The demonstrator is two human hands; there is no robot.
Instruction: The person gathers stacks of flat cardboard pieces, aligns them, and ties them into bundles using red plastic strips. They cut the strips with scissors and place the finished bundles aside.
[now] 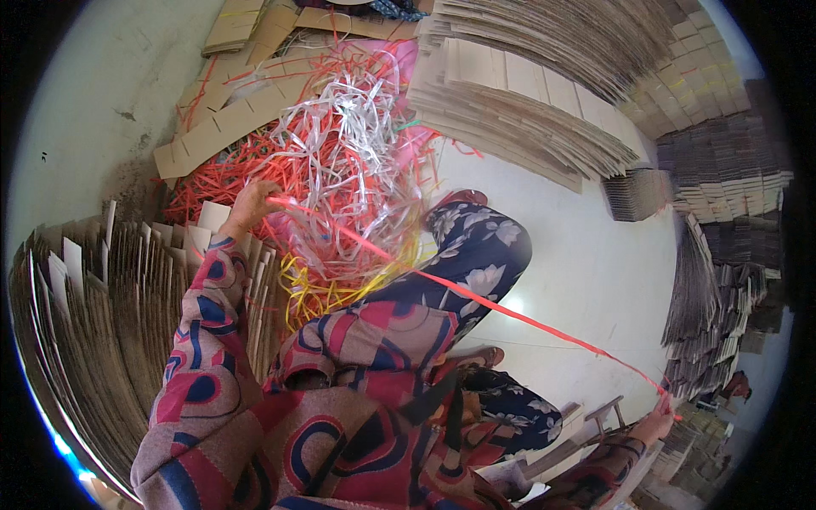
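A long red plastic strap (pixel 476 296) runs taut across my lap, slanting from the upper left down to the lower right. My left hand (pixel 253 202) is closed on its left end, at the edge of a tangled heap of straps (pixel 340 153) in red, white and clear. Far out to the right, my right hand (pixel 653 422) grips the other end, with a short tail of strap poking past the fingers. Yellow straps (pixel 327 289) lie at the heap's near side, beside my knee.
Cardboard sheets (pixel 110 340) stand on edge in a dense row at my left. Stacked cardboard (pixel 527 110) lies ahead on the right, with more bundles (pixel 722 229) along the right side. A flat slotted cardboard strip (pixel 229 127) lies behind the heap. A small wooden stool (pixel 603 416) is near my right arm.
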